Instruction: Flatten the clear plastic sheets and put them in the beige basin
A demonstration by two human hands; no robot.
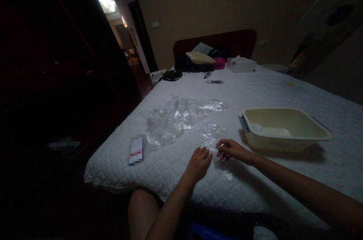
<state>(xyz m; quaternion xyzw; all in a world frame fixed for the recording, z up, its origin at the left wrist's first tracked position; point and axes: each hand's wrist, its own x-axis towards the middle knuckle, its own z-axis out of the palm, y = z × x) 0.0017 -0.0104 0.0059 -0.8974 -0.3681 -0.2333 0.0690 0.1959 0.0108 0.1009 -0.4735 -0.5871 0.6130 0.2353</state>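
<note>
Both hands rest near the front edge of a white quilted bed (255, 92). My left hand (200, 162) lies knuckles up with its fingers curled, its tips touching a small clear plastic bag (209, 141). My right hand (231, 150) is beside it, fingers pinched together on the edge of that same bag. A pile of several crumpled clear plastic bags (177, 117) lies just beyond the hands. A beige plastic basin (283, 128) stands to the right of my right hand. The room is dim, so fine detail of the fingers is hard to see.
A small white packet (136, 150) lies near the bed's left corner. Another scrap of clear plastic (227, 174) sits by my right wrist. At the headboard are a pillow (200, 57), dark clothes, a pink item (219, 63) and a white box (241, 64). A fan (329, 24) stands at right.
</note>
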